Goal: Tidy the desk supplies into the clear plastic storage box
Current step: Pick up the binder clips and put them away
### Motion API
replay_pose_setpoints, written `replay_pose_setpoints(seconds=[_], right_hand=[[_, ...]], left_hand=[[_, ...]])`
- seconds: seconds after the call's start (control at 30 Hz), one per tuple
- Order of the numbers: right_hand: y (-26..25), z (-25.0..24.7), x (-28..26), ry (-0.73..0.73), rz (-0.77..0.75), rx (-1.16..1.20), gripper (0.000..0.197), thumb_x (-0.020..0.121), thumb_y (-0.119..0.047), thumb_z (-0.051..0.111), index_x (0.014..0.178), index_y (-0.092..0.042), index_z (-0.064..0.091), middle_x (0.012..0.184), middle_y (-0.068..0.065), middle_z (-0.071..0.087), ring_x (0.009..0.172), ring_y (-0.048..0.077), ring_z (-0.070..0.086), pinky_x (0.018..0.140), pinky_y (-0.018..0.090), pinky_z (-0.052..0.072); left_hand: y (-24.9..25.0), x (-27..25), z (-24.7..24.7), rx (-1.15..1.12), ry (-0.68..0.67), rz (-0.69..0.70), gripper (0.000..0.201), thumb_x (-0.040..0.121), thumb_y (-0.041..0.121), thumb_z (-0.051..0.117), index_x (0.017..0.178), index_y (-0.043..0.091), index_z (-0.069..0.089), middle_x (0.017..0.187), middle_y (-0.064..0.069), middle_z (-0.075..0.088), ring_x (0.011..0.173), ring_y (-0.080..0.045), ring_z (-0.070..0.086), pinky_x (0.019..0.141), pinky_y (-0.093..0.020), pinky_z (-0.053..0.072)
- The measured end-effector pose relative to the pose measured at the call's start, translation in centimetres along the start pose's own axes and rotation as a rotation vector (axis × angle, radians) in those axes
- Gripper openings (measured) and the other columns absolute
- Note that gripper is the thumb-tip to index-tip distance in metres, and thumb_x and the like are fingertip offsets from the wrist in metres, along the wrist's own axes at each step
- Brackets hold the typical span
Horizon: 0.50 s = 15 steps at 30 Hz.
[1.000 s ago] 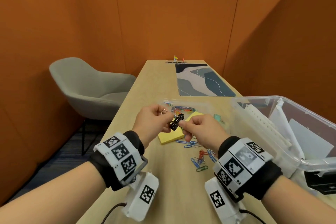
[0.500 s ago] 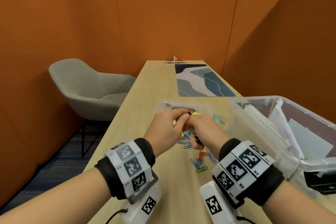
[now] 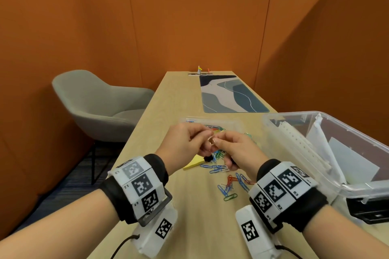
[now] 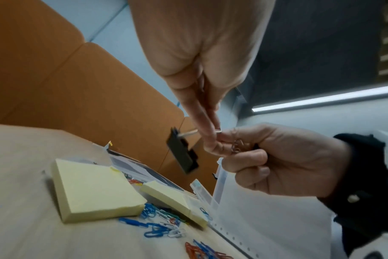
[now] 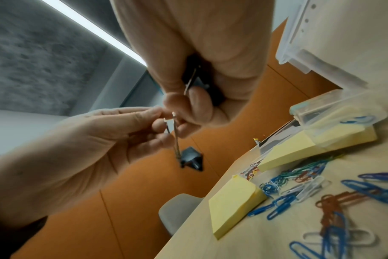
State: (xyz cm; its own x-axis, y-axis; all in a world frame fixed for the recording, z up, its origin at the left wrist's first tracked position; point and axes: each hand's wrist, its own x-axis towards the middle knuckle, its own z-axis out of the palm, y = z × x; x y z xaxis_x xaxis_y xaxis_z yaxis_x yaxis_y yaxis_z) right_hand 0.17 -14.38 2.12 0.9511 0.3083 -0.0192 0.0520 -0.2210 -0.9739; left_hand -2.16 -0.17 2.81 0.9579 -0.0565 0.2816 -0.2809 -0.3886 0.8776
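A: What is the largest item, and where does it sit relative to the hands?

B: The wooden desk (image 3: 168,101), running away from both hands to the orange partition (image 3: 189,17); its left edge passes just outside the left wrist, with a grey chair (image 3: 101,109) beyond that edge. Bare desktop lies ahead of the hands up to a patterned mat (image 3: 231,94).

A: And the clear plastic storage box (image 3: 273,124)?

B: Immediately right of the right hand (image 3: 237,151), its near rim beside the right wrist. White sheets and strips lie inside.

A: Smaller supplies?

B: Two yellow sticky-note pads (image 4: 93,191) lie on the desk under and just beyond the hands. A small clear case (image 5: 335,112) rests on the farther pad. Coloured paper clips (image 3: 231,185) lie scattered below the right hand, toward the wrist.

A: State of the hands?

B: Both are raised off the desk, fingertips meeting. The left hand (image 3: 187,143) pinches the wire handle of a black binder clip (image 4: 182,154), whose body dangles free. The right hand's thumb and forefinger pinch the same wire; its remaining fingers curl round a second dark clip (image 5: 195,77) in the palm.
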Motion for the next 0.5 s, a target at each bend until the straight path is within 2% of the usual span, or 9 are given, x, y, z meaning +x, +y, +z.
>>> replay_pose_setpoints(seconds=[0.1, 0.2, 0.27, 0.37, 0.43, 0.5], right_hand=[[0.5, -0.3, 0.0, -0.029, 0.047, -0.051, 0.015, 0.096, -0.016, 0.049, 0.087, -0.013, 0.06, 0.056, -0.008, 0.058, 0.026, 0.001, 0.038, 0.03, 0.013, 0.028], [0.8, -0.6, -0.2, -0.078, 0.095, -0.016, 0.014, 0.094, -0.018, 0.053, 0.091, -0.009, 0.063, 0.044, -0.01, 0.056, 0.027, 0.001, 0.037, 0.031, 0.013, 0.028], [0.6, -0.6, -0.5, -0.101, 0.087, -0.038, 0.014, 0.092, -0.019, 0.056, 0.092, -0.007, 0.062, 0.034, -0.011, 0.052, 0.026, 0.002, 0.036, 0.031, 0.013, 0.028], [0.3, -0.7, -0.5, -0.089, 0.055, -0.091, 0.014, 0.09, -0.019, 0.058, 0.093, -0.007, 0.063, 0.032, -0.011, 0.05, 0.026, 0.001, 0.037, 0.032, 0.013, 0.028], [0.2, -0.9, -0.2, -0.071, 0.039, -0.122, 0.013, 0.09, -0.021, 0.059, 0.09, -0.01, 0.064, 0.037, -0.009, 0.049, 0.028, 0.001, 0.037, 0.033, 0.013, 0.029], [0.1, -1.0, 0.0, -0.06, 0.028, -0.134, 0.013, 0.09, -0.024, 0.058, 0.084, -0.015, 0.065, 0.045, 0.001, 0.046, 0.03, 0.002, 0.037, 0.034, 0.014, 0.029]], left_hand=[[-0.5, -0.1, 0.4, -0.11, -0.086, -0.116, 0.018, 0.094, 0.005, 0.049, 0.1, 0.0, 0.065, 0.066, -0.004, 0.062, 0.059, -0.01, 0.065, 0.059, -0.013, 0.054], [-1.1, -0.3, 0.6, -0.175, -0.111, -0.18, 0.02, 0.092, -0.001, 0.051, 0.107, -0.006, 0.062, 0.072, -0.008, 0.065, 0.057, -0.006, 0.066, 0.064, -0.015, 0.057], [-1.1, -0.3, 0.6, -0.215, -0.11, -0.213, 0.021, 0.09, -0.007, 0.049, 0.107, -0.008, 0.062, 0.073, -0.01, 0.065, 0.056, -0.006, 0.067, 0.063, -0.016, 0.057], [-1.0, -0.1, 0.5, -0.218, -0.094, -0.228, 0.021, 0.087, -0.008, 0.05, 0.103, -0.006, 0.063, 0.071, -0.011, 0.064, 0.056, -0.008, 0.066, 0.06, -0.015, 0.056], [-1.0, 0.1, 0.2, -0.196, -0.085, -0.229, 0.02, 0.086, -0.006, 0.055, 0.104, -0.002, 0.063, 0.07, -0.008, 0.064, 0.058, -0.006, 0.065, 0.059, -0.014, 0.053], [-1.0, 0.3, -0.1, -0.148, -0.114, -0.222, 0.021, 0.083, -0.001, 0.062, 0.103, 0.005, 0.065, 0.071, -0.002, 0.061, 0.063, -0.005, 0.06, 0.058, -0.01, 0.049]])
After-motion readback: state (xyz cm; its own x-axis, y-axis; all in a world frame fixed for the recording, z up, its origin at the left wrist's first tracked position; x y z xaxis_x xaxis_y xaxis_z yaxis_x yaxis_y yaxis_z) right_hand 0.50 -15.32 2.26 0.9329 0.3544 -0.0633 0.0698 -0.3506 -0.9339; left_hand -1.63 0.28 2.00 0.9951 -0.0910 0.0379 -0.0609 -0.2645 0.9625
